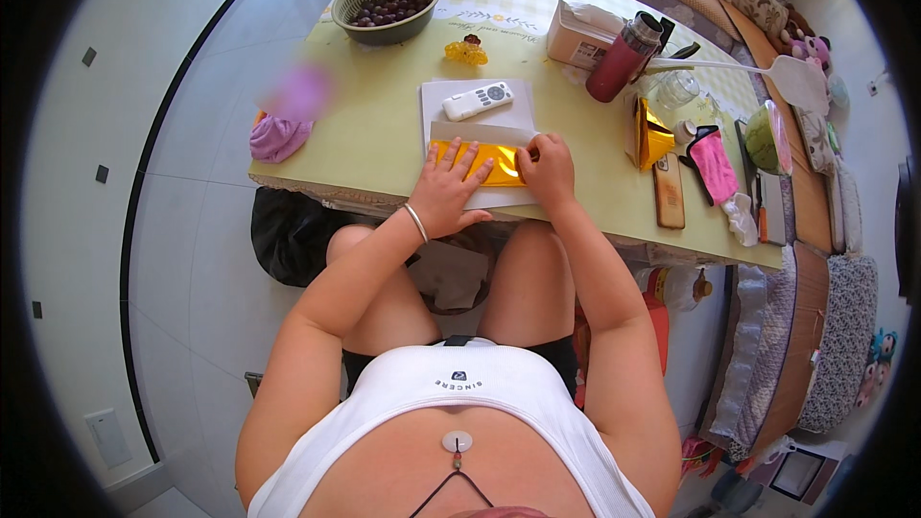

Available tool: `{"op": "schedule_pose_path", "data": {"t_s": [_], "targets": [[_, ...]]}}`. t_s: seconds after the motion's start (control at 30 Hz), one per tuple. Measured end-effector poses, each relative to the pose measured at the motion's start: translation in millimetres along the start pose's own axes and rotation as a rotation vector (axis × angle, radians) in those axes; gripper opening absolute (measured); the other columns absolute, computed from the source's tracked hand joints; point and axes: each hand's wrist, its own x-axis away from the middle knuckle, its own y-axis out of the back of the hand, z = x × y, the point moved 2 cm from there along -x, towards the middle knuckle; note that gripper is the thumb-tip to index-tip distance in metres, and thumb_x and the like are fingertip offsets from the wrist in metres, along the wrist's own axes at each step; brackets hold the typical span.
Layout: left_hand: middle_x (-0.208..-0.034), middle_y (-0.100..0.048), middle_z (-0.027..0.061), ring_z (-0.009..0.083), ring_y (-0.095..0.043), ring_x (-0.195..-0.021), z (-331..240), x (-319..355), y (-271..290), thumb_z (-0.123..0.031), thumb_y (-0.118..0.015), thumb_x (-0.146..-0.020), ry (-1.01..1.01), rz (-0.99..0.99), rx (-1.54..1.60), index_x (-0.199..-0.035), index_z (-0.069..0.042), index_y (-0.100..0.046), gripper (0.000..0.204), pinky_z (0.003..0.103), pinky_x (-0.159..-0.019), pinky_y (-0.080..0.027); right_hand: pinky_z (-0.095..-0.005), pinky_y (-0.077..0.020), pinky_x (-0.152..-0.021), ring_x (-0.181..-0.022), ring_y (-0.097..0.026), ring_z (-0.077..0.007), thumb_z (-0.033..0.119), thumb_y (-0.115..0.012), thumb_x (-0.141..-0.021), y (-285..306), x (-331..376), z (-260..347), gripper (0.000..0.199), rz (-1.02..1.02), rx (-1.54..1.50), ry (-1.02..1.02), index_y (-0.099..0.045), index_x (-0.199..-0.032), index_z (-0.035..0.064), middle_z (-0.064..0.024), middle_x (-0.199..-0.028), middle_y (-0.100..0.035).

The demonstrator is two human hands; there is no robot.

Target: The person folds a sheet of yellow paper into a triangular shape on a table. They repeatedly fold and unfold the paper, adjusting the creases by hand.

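Head view, looking down over my lap to the table point(384, 149).

Left hand point(448, 184): flat, fingers spread and released, palm pressing down on the gold foil sheet point(491, 161). It grips nothing; the spread looks meant to pin the sheet so it cannot slide. Bracelet point(416, 222) on that wrist.

Right hand point(547, 168): fingers curled in, knuckles up, fingertips bearing on the right end of the same sheet where a pale flap of paper folds over the gold. Whether they pinch the edge or only press along it I cannot tell; the fingertips are hidden under the knuckles.

Gold foil sheet: lies near the table's front edge, directly before me, on a white paper sheet point(475, 101) that seems to serve as a backing. Both hands sit on it, just beside each other, one at each end.

White remote control point(478, 101): rests on the far part of the white paper, apart from my hands.

Surroundings, none touched: green basket point(387, 6) of dark round fruit at the far left; yellow hair clip point(466, 51) nearer; red flask point(625, 58) to the right beside a cardboard box point(581, 32); a folded gold piece point(650, 134) standing right of my work; phone point(669, 191) lying flat, near the right hand; purple cloth point(278, 137) at the left table edge.
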Motion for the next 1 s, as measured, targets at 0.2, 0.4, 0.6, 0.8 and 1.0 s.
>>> {"op": "schedule_pose_path", "data": {"t_s": [0.2,0.4,0.6,0.8,1.0], "targets": [[-0.160,-0.032,0.0210,0.0448,-0.025,-0.149,-0.7,-1.9,0.7,-0.070,-0.063,-0.082,-0.002,0.073,-0.023,-0.153,-0.017,-0.042,0.091,0.064,-0.119,-0.015,-0.0496,-0.0322,-0.114,-0.134,-0.045,-0.0366,0.018,-0.068,-0.087,2.6,12.1,26.5,0.049,-0.105,0.383,0.385,-0.056,-0.130,-0.0002,-0.0188,-0.138,-0.054],[-0.166,-0.021,0.0162,0.0389,-0.014,-0.154,4.2,-1.0,3.7,-0.072,-0.059,-0.084,0.011,0.174,0.026,-0.158,-0.019,-0.033,0.094,0.065,-0.120,-0.006,-0.0510,-0.0129,-0.124,-0.152,-0.025,-0.0334,0.051,-0.058,-0.094,-14.6,52.7,43.1,0.080,0.279,0.231,0.418,-0.038,-0.153,0.0013,-0.0185,-0.161,-0.032],[-0.168,-0.016,0.0141,0.0368,-0.010,-0.156,32.4,4.0,7.6,-0.067,-0.056,-0.089,-0.014,0.248,0.062,-0.159,-0.021,-0.032,0.087,0.065,-0.119,-0.002,-0.0482,-0.0118,-0.125,-0.153,-0.024,-0.0303,0.057,-0.053,-0.095,11.4,65.0,13.1,0.086,0.361,0.385,0.411,-0.033,-0.154,-0.0010,-0.0173,-0.163,-0.028],[-0.168,-0.017,0.0164,0.0351,-0.005,-0.156,57.9,-7.5,18.2,-0.065,-0.051,-0.093,-0.012,0.254,0.014,-0.153,-0.028,-0.045,0.070,0.068,-0.118,0.002,-0.0431,-0.0305,-0.119,-0.144,-0.040,-0.0298,0.030,-0.070,-0.088,24.2,87.0,21.7,0.062,0.309,0.365,0.505,-0.051,-0.141,0.0039,-0.0147,-0.153,-0.046],[-0.098,-0.065,0.0103,0.0319,-0.062,-0.090,13.9,-13.5,16.8,-0.008,-0.071,-0.078,-0.286,-0.292,0.313,-0.095,-0.006,-0.068,0.018,0.041,-0.081,-0.052,-0.0421,-0.0471,-0.102,-0.118,-0.059,-0.0305,0.014,-0.074,-0.078,34.1,66.9,31.9,0.033,0.216,0.059,0.497,-0.064,-0.108,0.0048,-0.0113,-0.126,-0.066]]}}
